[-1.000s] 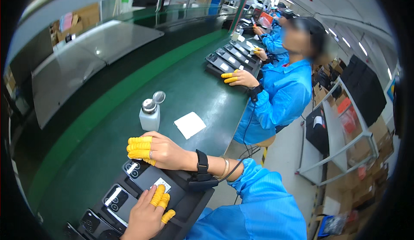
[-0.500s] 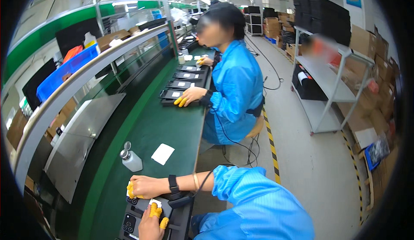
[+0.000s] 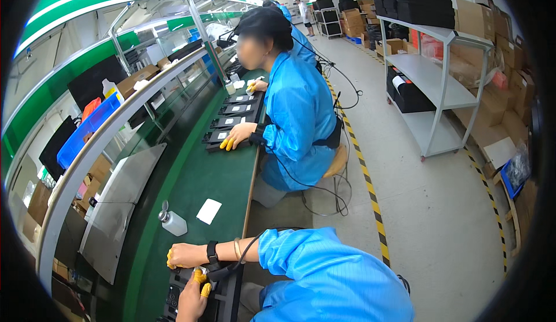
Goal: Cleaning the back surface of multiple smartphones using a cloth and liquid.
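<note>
A black tray (image 3: 223, 307) lies at the bench's near edge, holding dark phones; one phone's camera block (image 3: 173, 296) shows. My right hand (image 3: 188, 255), with a black wristband and yellow finger cots, is closed over the tray's far end. Its bent fingers hide whatever is in them. My left hand (image 3: 191, 302) rests over the tray, fingers stretched out and thumb apart. Yellow cots cover its fingertips, which touch a phone beside a small white patch. Beyond my right hand stand a white bottle (image 3: 174, 223) with a raised metal lid and a white square sheet (image 3: 209, 211).
A co-worker (image 3: 295, 113) in blue sits farther along the green bench (image 3: 200, 174), hands at similar trays (image 3: 223, 136). A metal rail (image 3: 130, 105) runs along the bench's left side. At right stand a grey cart (image 3: 434, 84) and cartons (image 3: 498, 108). Cables hang beside the co-worker.
The view has shifted, so the scene sits somewhat farther left. Both my hands stay at the tray, the right still bent at its far end. The bottle's lid remains up.
</note>
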### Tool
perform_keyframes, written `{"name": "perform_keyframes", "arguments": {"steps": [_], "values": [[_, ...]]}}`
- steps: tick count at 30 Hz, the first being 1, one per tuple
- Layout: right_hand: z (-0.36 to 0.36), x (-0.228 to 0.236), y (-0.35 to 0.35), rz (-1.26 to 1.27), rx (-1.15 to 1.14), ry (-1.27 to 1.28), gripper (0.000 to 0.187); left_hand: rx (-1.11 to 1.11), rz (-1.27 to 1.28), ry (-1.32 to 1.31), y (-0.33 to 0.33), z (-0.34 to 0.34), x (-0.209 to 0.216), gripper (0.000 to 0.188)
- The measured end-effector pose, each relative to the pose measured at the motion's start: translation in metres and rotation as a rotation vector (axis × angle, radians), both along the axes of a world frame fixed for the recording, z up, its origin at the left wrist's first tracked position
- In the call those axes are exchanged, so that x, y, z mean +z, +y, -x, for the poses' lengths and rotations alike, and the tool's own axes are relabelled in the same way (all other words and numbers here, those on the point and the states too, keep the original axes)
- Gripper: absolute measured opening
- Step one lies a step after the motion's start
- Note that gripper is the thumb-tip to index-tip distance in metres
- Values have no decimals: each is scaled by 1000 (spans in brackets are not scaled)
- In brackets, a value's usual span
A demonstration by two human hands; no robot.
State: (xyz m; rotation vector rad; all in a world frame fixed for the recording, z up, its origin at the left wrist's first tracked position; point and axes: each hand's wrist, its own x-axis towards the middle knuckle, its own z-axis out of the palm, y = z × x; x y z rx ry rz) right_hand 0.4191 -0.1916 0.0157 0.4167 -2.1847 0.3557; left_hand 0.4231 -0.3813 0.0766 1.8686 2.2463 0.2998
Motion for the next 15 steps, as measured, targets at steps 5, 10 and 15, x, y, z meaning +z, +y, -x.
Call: {"name": "perform_keyframes", "arguments": {"steps": [5, 10, 15], "values": [[0, 0, 13, -78, -34, -32, 6, -81, -64, -13, -1, 10, -3, 43], [-33, 11, 18, 39, 86, -82, 6, -108, -152, -21, -13, 17, -23, 38], [-62, 16, 21, -99, 46, -243, 21, -196, -248, -6, 0, 13, -26, 47]]}}
